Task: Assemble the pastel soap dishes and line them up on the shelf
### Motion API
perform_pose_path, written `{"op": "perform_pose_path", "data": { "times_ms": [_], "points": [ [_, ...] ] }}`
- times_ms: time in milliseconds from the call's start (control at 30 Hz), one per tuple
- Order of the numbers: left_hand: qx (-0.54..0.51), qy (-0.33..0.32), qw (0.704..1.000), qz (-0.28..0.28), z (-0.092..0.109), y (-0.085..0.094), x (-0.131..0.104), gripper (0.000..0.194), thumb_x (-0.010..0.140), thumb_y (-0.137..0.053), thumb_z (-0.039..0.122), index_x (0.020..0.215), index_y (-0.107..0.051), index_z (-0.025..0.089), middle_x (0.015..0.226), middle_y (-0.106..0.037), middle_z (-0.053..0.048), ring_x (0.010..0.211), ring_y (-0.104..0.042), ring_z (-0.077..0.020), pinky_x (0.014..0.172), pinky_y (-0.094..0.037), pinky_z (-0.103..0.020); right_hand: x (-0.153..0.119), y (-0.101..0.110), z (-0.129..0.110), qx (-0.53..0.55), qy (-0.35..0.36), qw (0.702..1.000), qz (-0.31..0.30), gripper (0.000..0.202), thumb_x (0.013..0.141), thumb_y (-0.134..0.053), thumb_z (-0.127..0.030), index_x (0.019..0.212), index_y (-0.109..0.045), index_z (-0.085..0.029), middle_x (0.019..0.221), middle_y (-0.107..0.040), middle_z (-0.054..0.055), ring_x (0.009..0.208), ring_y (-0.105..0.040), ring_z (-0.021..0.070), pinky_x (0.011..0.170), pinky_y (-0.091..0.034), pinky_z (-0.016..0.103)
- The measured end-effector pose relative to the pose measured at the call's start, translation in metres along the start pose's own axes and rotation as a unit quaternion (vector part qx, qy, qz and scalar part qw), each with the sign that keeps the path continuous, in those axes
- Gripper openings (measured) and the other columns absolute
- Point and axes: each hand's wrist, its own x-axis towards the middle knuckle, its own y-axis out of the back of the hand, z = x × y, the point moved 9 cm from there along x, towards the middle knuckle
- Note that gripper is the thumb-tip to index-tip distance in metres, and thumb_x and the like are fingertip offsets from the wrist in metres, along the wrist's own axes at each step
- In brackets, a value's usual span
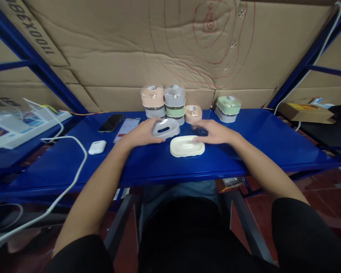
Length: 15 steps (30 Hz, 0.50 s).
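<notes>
Grips a grey dish (170, 129) by its left end in the left hand (147, 132), near the middle of the frame, fingers behind and thumb in front. Has it tilted, with a dark oval slot showing. Has a cream dish (187, 147) lying upright on the blue table (216, 161), just below and to the right of it in the frame. Holds the right hand (216, 132) at that dish's right end, fingers curved and apart from the thumb, with a small dark round patch blurred between them; cannot tell whether gripping anything, nor whether touching the cream dish.

Shows, above the hands in the frame, a left stack (152, 101) of peach over grey, then beside it a middle stack (175, 104) of grey, green and grey. Has a single peach box (193, 113) just right of these, and a right stack (228, 109) of green over grey, farther right.

Shows, left of the left hand, a lit phone (127, 128), a black phone (110, 123) and a white case (97, 147). Has a white cable (79, 172) looping at lower left, and cardboard (116, 45) across the top.
</notes>
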Motion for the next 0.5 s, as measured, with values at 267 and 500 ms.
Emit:
{"op": "perform_pose_path", "data": {
  "times_ms": [267, 500],
  "points": [
    [-0.068, -0.115, 0.991, 0.001, 0.071, -0.018, -0.010, 0.106, 0.083, -0.087, 0.065, 0.171, -0.048, 0.019, 0.174, -0.058, -0.020, 0.158, -0.058, -0.0461, 0.134, -0.046, -0.059, -0.020, 0.023, 0.096, -0.123, -0.226, 0.964, -0.061, 0.093, 0.083, -0.087, -0.075, 0.149, -0.073, -0.011, 0.140, -0.078, 0.027, 0.127, -0.075, 0.0484, 0.107, -0.061, 0.059],
    [-0.068, -0.082, 0.991, -0.084, 0.078, -0.051, -0.012, 0.116, 0.085, -0.084, 0.069, 0.180, -0.037, 0.022, 0.186, -0.043, -0.018, 0.171, -0.043, -0.0471, 0.140, -0.038, -0.062, -0.018, 0.027, 0.091, -0.125, -0.214, 0.968, -0.048, 0.092, 0.078, -0.089, -0.072, 0.146, -0.075, -0.011, 0.134, -0.081, 0.024, 0.124, -0.076, 0.0462, 0.104, -0.062, 0.056]
  ]
}}
